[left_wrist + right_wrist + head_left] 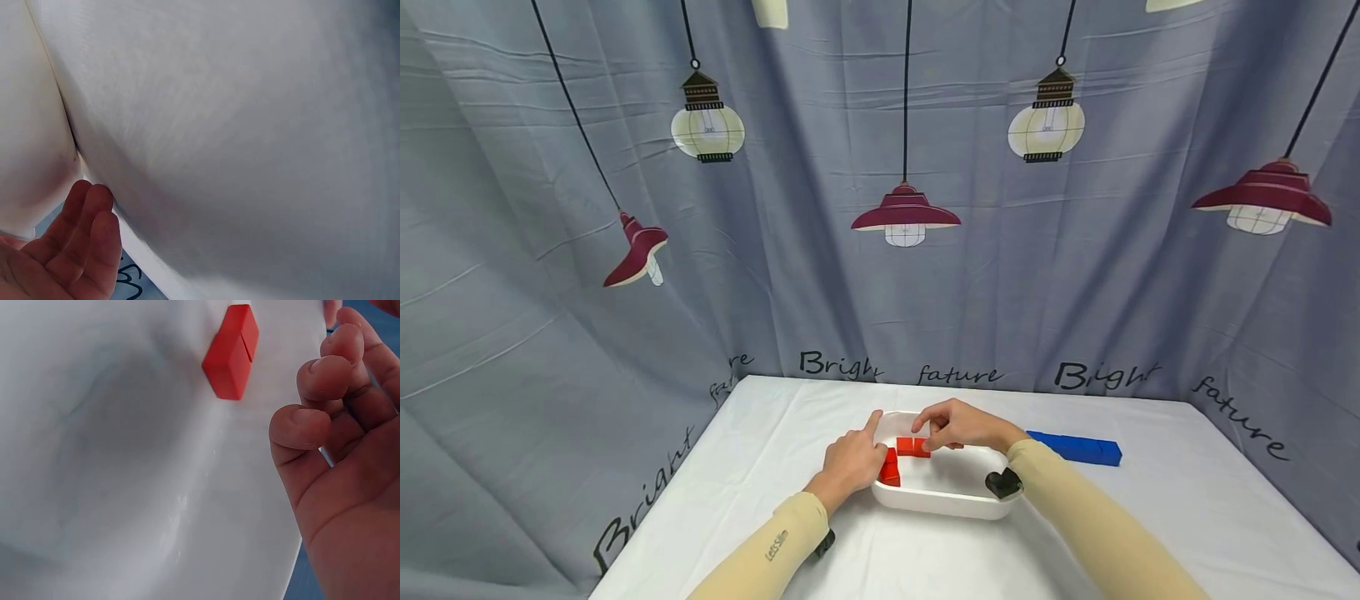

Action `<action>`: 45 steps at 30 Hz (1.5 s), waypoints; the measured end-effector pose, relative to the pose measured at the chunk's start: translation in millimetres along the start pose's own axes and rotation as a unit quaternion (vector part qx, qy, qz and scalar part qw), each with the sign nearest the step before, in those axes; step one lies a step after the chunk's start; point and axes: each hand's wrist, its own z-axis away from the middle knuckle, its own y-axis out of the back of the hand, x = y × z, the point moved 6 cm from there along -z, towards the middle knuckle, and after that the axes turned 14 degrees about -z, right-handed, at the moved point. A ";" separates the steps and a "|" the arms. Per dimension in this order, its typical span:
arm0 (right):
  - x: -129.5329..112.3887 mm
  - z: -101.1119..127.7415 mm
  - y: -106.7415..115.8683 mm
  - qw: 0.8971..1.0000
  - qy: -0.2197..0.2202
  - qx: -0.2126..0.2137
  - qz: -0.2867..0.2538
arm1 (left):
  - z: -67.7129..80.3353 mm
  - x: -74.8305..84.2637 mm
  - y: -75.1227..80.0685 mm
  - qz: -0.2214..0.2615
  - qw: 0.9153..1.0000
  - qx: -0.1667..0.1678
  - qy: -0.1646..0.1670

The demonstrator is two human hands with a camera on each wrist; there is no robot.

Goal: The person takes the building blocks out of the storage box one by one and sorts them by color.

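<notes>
Hovering over the white oval plastic basin (940, 500) at lower centre of the head view, the right hand (958, 425) seemed to pinch a red rectangular block (913, 447); a loose pinch could have dropped it. The left hand (850, 460), forefinger extended and holding nothing, rested at the basin's left rim beside another red block (890, 472).

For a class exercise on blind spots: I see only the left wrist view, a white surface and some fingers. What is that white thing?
Observer: A white tub on the table; the left hand touches its left side.
Operator: Anything inside?
Observer: Red blocks, by the far and left walls.
Operator: And the other hand?
Observer: The right hand is over the tub, fingertips by the red blocks; whether it grips one, I cannot tell.
</notes>
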 end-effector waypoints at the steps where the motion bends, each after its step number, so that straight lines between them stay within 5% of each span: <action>1: 0.1 -1.5 -1.4 1.000 0.000 -0.001 -0.001 | -0.4 0.2 -0.4 0.001 1.000 -0.001 0.000; 45: 31.0 -39.1 -29.1 1.000 -0.012 -0.008 -0.011 | 0.4 -0.1 -0.4 -0.002 1.000 -0.003 0.002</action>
